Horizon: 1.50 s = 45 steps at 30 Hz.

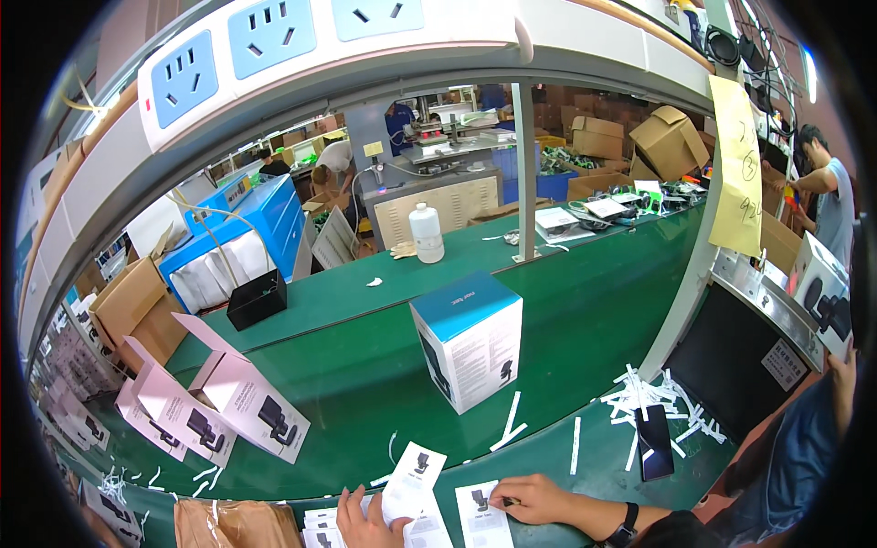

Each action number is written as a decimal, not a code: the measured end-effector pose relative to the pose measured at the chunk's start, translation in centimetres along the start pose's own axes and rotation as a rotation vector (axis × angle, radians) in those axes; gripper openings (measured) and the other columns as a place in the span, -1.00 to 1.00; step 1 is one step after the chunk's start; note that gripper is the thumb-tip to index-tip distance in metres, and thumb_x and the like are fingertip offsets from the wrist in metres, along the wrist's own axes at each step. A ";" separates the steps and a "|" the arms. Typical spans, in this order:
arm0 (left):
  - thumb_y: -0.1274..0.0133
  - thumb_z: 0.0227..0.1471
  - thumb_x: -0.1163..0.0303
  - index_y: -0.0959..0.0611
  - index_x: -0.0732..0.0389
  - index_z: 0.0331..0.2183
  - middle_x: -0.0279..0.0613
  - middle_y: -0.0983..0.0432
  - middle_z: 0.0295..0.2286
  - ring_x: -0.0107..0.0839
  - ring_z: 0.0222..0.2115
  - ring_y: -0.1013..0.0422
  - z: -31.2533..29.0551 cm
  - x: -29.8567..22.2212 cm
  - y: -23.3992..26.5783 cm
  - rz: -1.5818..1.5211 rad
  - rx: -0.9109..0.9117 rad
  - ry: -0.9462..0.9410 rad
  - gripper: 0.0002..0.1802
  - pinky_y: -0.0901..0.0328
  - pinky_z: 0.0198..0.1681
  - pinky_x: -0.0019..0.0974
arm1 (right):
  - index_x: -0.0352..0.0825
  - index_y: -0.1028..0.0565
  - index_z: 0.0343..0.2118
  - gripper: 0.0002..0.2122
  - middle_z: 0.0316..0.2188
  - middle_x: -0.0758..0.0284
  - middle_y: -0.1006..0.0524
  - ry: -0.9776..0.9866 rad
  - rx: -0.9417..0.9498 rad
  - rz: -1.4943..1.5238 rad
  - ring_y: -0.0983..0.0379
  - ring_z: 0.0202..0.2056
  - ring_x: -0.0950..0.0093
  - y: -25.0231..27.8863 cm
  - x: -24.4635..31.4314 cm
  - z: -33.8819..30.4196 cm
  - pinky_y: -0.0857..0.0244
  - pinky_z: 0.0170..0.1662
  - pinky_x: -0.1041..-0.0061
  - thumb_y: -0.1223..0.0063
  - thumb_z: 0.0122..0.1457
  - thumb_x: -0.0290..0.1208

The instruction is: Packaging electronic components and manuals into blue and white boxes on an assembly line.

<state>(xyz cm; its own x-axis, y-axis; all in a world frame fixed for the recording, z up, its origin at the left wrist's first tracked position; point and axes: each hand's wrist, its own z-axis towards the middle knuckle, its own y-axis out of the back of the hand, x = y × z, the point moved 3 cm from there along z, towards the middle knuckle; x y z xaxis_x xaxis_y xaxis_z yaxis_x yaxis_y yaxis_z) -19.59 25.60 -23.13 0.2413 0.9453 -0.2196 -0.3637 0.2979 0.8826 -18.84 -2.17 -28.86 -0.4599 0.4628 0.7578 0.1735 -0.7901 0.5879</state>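
Along the near edge of the green bench, my left hand (367,522) is closed with its thumb over a white printed leaflet (416,470) that has a microphone picture. More leaflets (320,528) lie in a stack beside that hand. My right hand (534,500), with a dark watch on the wrist, has its fingers curled together at the edge of a second white leaflet (484,522), which lies just right of the first. A small dark spot shows at those fingertips, too small to name.
A blue-topped white box (470,352) stands on the green belt. Open pink boxes (251,406) are at left, near a brown paper packet (236,525). Right are paper strips (649,393) and a black phone (654,443). Another person's hand (842,379) touches a box (820,292).
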 end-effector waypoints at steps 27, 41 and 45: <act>-0.15 0.03 0.52 -0.35 0.27 0.14 -0.07 -0.51 -0.13 -0.21 -0.14 -0.48 -1.0 4.0 0.5 -2.156 0.024 0.697 -0.38 -0.46 -0.13 -0.14 | -0.22 -0.60 -0.29 -0.85 -0.31 0.38 -0.61 0.005 -0.003 -0.004 -0.54 -0.44 0.31 -0.6 1.2 0.3 -0.43 -0.38 0.38 -0.12 0.04 -0.48; -0.06 0.04 0.52 -0.41 0.35 0.07 0.03 -0.51 -0.11 0.00 -0.05 -0.47 -1.8 3.2 -0.3 -2.211 0.208 0.687 -0.48 -0.46 -0.08 0.15 | -0.21 -0.61 -0.30 -0.84 -0.31 0.38 -0.61 0.013 -0.008 0.003 -0.55 -0.41 0.29 -0.8 1.6 0.5 -0.45 -0.36 0.37 -0.12 0.03 -0.47; -0.07 0.05 0.50 -0.39 0.36 0.09 0.03 -0.51 -0.10 -0.04 -0.05 -0.47 -1.7 3.1 0.2 -2.091 0.261 0.679 -0.46 -0.44 -0.05 0.16 | -0.21 -0.60 -0.29 -0.84 -0.31 0.39 -0.61 -0.003 0.004 -0.013 -0.55 -0.41 0.29 -0.6 2.2 0.6 -0.45 -0.36 0.36 -0.11 0.04 -0.46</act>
<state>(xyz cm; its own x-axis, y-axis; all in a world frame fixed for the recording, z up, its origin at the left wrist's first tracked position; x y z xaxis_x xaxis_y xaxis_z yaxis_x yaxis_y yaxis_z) -20.40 28.82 -24.35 -0.2666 -0.6977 -0.6650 0.0274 0.6842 -0.7288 -19.40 -0.47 -27.38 -0.4595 0.4747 0.7507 0.1707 -0.7822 0.5991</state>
